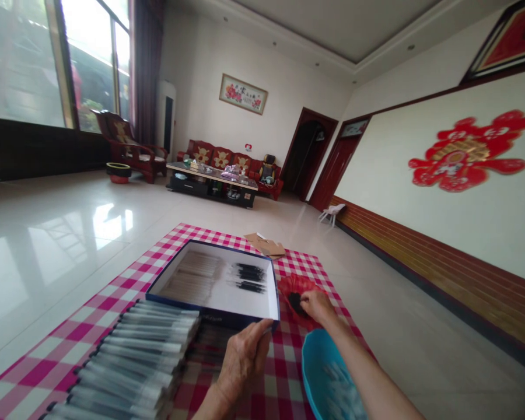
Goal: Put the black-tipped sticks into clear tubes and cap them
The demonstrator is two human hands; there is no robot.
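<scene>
Nearest the camera, at lower left, lay a stacked row of pen-like sticks [131, 353], pale and translucent, with dark ends directed left. At lower right, a blue basin [308, 359] held translucent pieces [343, 388], blurred in outline. Both rested on a pink-and-white checked cloth [284, 373].

From my remote position I located the shallow box [245, 304] beyond the sticks, its inside white and its outer wall dark blue. Clear rods [192, 274] occupied its left portion; dark slender parts [250, 272] lay in two groups on its right portion.

Left hand [245, 353]: positioned at the near right corner of the box, fingers narrow and bent, fingertips against the edge. I could not tell whether the corner or a small item was gripped.

Right hand [317, 306]: lowered into the red dish [285, 286], fingertips drawn together at the small dark pieces [296, 300]. I could not tell whether a piece was held. The dish stood just beside the box, on its right, with the basin on the near side.

Cardboard [266, 246] lay past the far right corner of the box. Across the tiled floor [114, 233] I noted a low table [210, 174] in front of a wooden sofa [240, 157].
</scene>
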